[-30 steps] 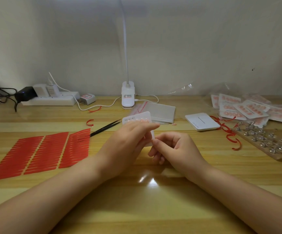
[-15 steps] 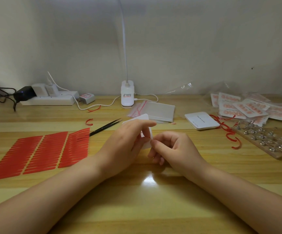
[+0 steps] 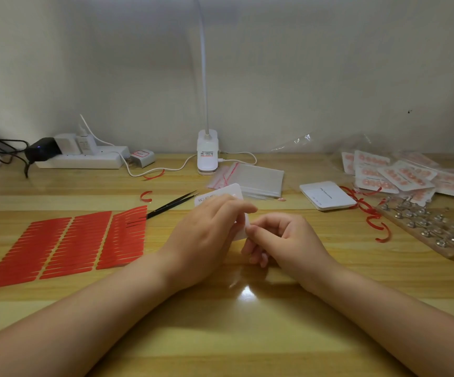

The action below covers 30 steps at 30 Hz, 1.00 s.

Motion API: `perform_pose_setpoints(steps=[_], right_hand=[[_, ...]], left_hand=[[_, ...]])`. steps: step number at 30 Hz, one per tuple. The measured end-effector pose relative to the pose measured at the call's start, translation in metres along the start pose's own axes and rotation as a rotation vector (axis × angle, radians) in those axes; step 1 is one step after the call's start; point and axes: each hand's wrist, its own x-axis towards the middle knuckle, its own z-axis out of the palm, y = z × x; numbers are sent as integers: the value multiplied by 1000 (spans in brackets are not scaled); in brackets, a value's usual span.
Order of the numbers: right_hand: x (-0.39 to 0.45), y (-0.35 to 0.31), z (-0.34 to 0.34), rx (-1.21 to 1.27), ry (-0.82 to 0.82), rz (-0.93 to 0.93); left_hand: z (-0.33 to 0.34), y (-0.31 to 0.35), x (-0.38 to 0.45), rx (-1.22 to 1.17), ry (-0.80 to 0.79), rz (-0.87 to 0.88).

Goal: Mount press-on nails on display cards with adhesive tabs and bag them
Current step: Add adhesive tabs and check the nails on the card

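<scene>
The left hand (image 3: pixel 207 235) is still holding the white rounded display card (image 3: pixel 227 193) above the wooden counter (image 3: pixel 247 336), now tilted flatter than before; the right hand (image 3: pixel 283 240) is pinching its lower edge. Red adhesive tab sheets (image 3: pixel 65 243) are lying left, black tweezers (image 3: pixel 173 204) just behind.

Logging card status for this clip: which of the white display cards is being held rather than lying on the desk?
The display card at centre, gripped by the left hand. The stack of blank cards to its right lies flat, untouched.

Both hands on one display card

The left hand (image 3: pixel 207 235) grips the white display card (image 3: pixel 227 195); the right hand (image 3: pixel 285 240) pinches its edge, red adhesive tabs (image 3: pixel 65 243) left of both.
</scene>
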Motion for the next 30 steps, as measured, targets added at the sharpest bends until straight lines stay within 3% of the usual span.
perform_pose_setpoints(steps=[17,30], right_hand=[[3,-2,-2,147,38,108],[2,-1,-1,38,2,74]], left_hand=[[7,-10,-5,209,227,196],[-9,-2,4,159,12,85]])
